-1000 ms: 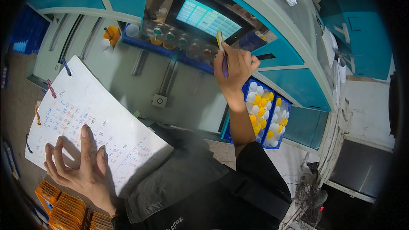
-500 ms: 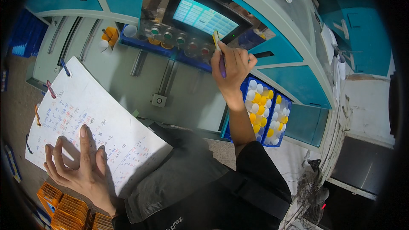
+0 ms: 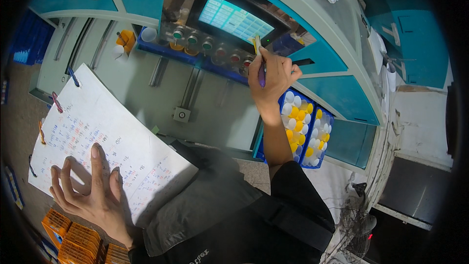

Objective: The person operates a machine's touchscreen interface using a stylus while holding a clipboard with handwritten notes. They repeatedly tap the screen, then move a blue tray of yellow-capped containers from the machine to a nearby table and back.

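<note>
My left hand lies with spread fingers on a ring-bound notebook. The index finger rests among handwritten lines in blue and red ink, and coloured rings run along the notebook's left edge. My right hand is closed around a purple pen. From the same grip a slim yellow-and-white piece sticks up; whether it is part of the pen I cannot tell. Its end is at the lower right corner of a lit touchscreen; whether it touches the glass is unclear.
Below the screen runs a row of green and red push buttons. A blue bin of white and yellow cups stands right of my forearm. Orange crates sit at lower left. Teal machine panels surround the pale machine bed.
My right hand has shifted slightly right and down with the pen, towards the screen's lower right corner. My left hand and the notebook have stayed almost still.
</note>
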Motion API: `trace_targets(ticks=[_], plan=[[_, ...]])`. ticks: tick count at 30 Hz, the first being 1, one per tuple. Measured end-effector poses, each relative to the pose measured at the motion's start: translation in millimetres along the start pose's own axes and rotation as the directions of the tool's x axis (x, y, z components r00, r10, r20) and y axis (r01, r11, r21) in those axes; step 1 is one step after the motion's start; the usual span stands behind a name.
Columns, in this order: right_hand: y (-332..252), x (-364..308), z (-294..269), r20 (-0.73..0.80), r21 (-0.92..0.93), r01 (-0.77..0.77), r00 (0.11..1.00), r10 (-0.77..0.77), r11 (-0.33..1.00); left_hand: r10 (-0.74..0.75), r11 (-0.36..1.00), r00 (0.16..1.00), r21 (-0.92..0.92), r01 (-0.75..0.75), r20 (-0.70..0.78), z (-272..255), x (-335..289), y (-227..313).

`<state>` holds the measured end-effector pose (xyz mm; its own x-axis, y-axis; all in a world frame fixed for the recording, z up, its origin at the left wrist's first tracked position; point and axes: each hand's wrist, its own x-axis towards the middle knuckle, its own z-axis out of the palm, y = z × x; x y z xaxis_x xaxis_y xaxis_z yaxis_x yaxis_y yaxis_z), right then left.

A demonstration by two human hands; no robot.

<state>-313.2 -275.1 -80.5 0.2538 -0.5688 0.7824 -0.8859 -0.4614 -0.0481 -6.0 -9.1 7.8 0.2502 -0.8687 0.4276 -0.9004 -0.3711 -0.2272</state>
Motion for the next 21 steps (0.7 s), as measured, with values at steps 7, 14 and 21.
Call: trace_targets(ticks=[7,14,21], plan=[[-3.2,7.9,9.4,-0.013,0.1,0.073,0.997,-0.072,0.992,0.03,0.999,0.999,-0.024,-0.03,-0.025,0.3,1.7,-0.7],[-4.1,1.7,5.9,0.046,0.101,0.021,0.999,-0.026,0.995,0.009,1.0,1.0,-0.023,-0.009,-0.01,-1.3,-1.5,-1.0],[0.1,7.2,0.7,-0.021,0.014,0.021,1.0,-0.021,1.0,0.019,0.999,0.999,-0.03,-0.02,-0.033,-1.6,1.8,0.5]])
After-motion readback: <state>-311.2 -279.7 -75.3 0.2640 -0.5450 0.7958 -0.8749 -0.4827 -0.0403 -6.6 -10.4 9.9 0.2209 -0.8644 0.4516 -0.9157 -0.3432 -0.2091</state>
